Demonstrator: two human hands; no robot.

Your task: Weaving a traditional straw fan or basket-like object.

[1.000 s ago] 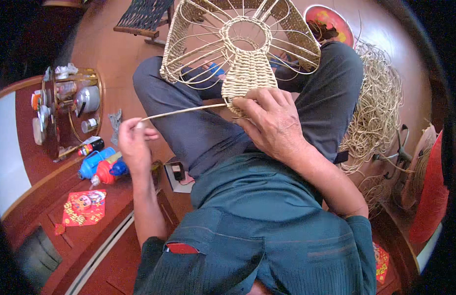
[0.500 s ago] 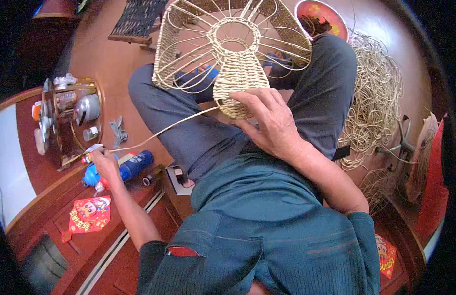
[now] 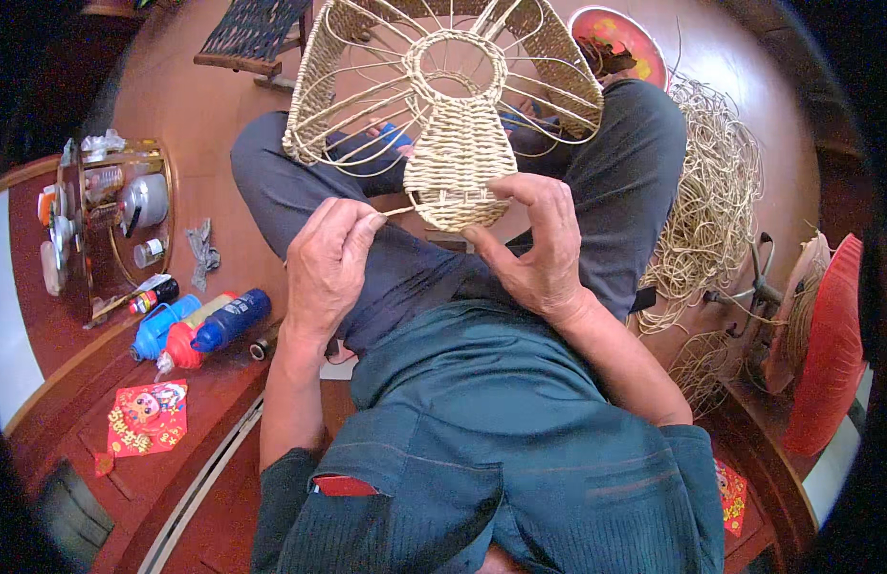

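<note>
A wicker basket [image 3: 459,153] made of pale twisted cord rests across my knees. It has an open ring, loops spreading from it, and a woven panel narrowing to a rounded end towards me. My right hand [image 3: 539,244] grips that rounded end, thumb beneath its edge and fingers on top. Just left of the panel, my left hand [image 3: 330,258] is closed, thumb against forefinger, on a strand of cord [image 3: 397,210] that runs into the panel's left edge. The rest of that strand is hidden by the left hand.
A heap of loose cord [image 3: 711,191] lies on the floor at right, by a red round stool-like thing [image 3: 826,344]. At left are a rack with a kettle [image 3: 145,206] and several bottles [image 3: 231,320]. A red basin [image 3: 639,48] stands far right, a dark woven seat [image 3: 252,38] far left.
My left hand has come back from the far left to beside the panel, and the long stretch of cord no longer shows. My right hand has shifted slightly, still on the panel's end.
</note>
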